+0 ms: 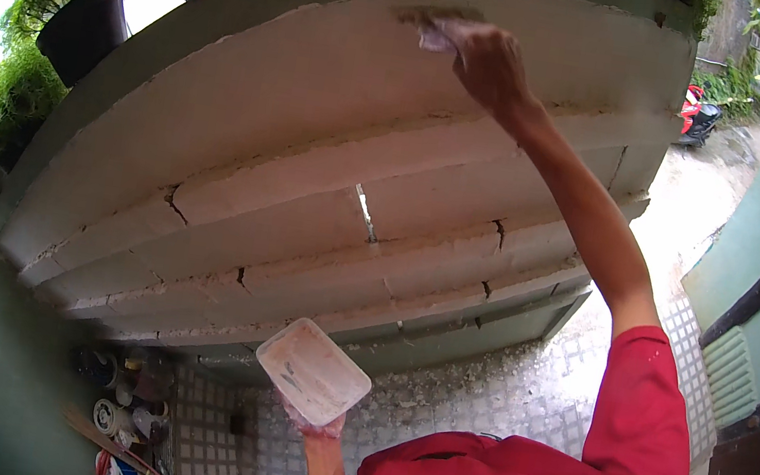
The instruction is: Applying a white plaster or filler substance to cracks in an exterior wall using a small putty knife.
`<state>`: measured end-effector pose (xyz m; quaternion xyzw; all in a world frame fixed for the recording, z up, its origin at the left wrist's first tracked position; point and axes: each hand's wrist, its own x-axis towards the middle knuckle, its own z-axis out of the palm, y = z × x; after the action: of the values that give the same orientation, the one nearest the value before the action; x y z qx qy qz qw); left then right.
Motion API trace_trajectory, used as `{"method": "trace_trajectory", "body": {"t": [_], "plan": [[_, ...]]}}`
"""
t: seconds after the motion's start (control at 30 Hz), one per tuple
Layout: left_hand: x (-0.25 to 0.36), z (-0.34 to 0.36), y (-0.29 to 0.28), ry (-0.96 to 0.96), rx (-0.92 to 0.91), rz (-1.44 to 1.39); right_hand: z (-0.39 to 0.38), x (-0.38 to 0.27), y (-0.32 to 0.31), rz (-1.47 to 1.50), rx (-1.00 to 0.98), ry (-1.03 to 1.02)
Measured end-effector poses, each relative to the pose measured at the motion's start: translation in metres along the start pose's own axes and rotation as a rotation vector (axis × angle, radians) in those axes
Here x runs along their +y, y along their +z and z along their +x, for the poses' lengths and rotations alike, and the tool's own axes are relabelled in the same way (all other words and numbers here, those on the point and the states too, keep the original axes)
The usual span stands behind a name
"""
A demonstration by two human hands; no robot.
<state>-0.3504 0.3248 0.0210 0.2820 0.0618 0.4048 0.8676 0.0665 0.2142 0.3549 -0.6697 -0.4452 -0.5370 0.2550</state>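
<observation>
My right hand [492, 66] reaches up to the top of a pale wall [325, 82] and is closed around a wide putty knife [437, 18]. The knife's greyish blade is blurred and lies close to the wall's surface; most of its grip is covered by my fingers. Low in front of me, my left hand [313, 422] supports a white rectangular plastic tub [313, 372] from beneath and at its near side. Pale smears and a greyish streak line the tub's inside. White residue marks the left hand, whose fingers are mostly behind the tub.
Ledges and cracked joints cross the wall. Dark plant pots [84, 31] stand along its upper left edge. Buckets and cans [112, 418] sit at lower left beside a broom-like stick. Crumbs are scattered over the tiled floor [435, 393]. A red motorbike [697, 118] stands outside at right.
</observation>
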Motion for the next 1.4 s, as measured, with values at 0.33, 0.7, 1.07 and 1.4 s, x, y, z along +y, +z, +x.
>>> {"method": "trace_trajectory", "body": {"t": [0.33, 0.7, 1.07, 1.4], "plan": [[0.008, -0.009, 0.001, -0.156, 0.135, -0.441, -0.091, 0.013, 0.015, 0.0, -0.306, 0.116], [-0.002, -0.007, -0.006, -0.035, -0.003, -0.162, -0.096, 0.055, 0.129, 0.01, 0.298, 0.127], [0.011, -0.008, -0.01, 0.044, -0.149, -0.034, -0.026, -0.007, 0.022, 0.016, 0.172, 0.699], [0.003, 0.005, 0.002, -0.034, 0.061, -0.257, -0.021, -0.063, 0.067, 0.04, 0.108, 0.295]]}}
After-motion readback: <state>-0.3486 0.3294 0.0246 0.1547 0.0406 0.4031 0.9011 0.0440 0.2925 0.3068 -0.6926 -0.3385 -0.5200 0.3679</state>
